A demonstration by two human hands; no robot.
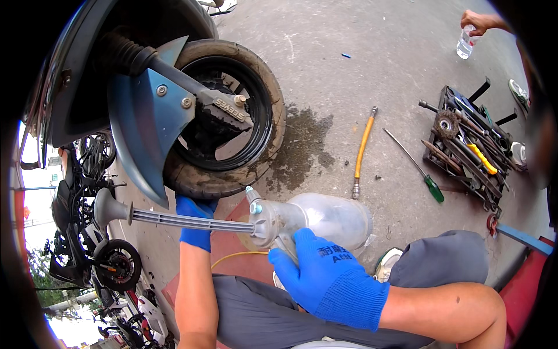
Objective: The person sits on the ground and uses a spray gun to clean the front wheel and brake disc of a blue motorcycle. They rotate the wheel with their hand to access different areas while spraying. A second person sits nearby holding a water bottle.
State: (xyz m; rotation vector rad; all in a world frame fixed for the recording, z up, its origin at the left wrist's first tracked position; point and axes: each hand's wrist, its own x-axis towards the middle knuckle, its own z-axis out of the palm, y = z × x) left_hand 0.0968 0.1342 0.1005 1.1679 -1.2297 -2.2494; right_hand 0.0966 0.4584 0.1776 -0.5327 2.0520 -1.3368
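My right hand (pixel 325 278), in a blue glove, is wrapped round the handle of a clear plastic canister gun (pixel 340 218). The canister lies sideways over my lap. From its cap a long grey ribbed tube (pixel 186 219) runs left and ends in a cone. Under the tyre's lower edge is my left hand (pixel 195 224), also gloved in blue; the tube crosses in front of it and its fingers are hidden. The scooter's front wheel (pixel 261 139) has a worn, dusty tyre and a black rim, beside a blue fender (pixel 145 125).
An orange hose (pixel 364 148) and a green-handled screwdriver (pixel 412 166) lie on the concrete. A tool tray (pixel 465 148) full of tools stands right. At upper right another person's hand (pixel 479 22) holds a clear bottle (pixel 465 43). A wet patch (pixel 302 142) spreads beside the wheel. Motorcycles (pixel 75 215) stand left.
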